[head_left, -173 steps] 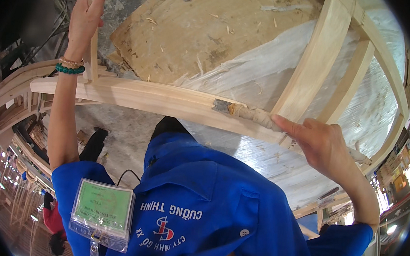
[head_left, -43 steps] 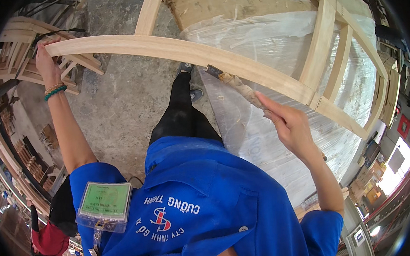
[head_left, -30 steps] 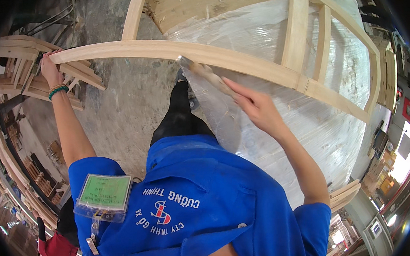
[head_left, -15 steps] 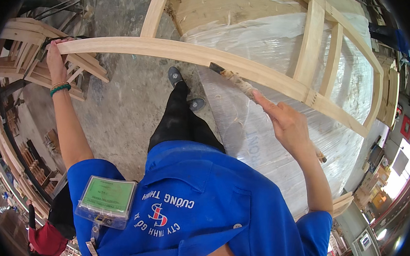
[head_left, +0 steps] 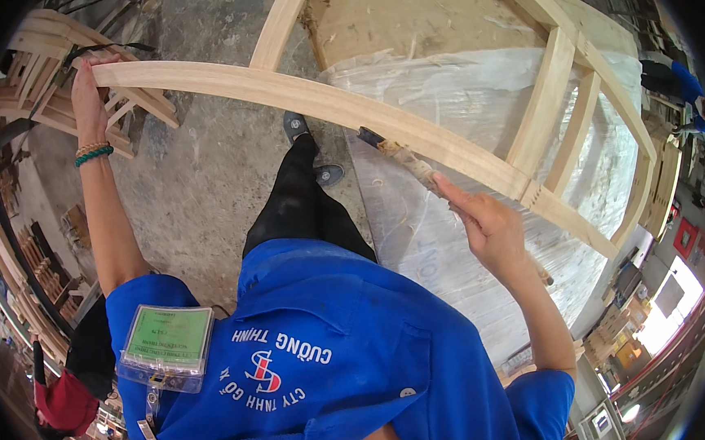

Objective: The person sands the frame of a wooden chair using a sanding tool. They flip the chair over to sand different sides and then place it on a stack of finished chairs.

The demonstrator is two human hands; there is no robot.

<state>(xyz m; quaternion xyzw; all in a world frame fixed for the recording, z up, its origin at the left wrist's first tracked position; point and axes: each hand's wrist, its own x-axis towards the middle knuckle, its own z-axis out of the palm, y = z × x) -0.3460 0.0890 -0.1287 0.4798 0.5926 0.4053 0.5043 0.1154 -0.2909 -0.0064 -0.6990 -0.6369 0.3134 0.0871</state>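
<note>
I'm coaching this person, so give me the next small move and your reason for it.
Probably a short, light stroke of the wrapped tool along the near edge of the curved wooden rail. The tool's dark tip lies at that edge, the right hand grips its handle, and the left hand holds the rail's left end.
</note>
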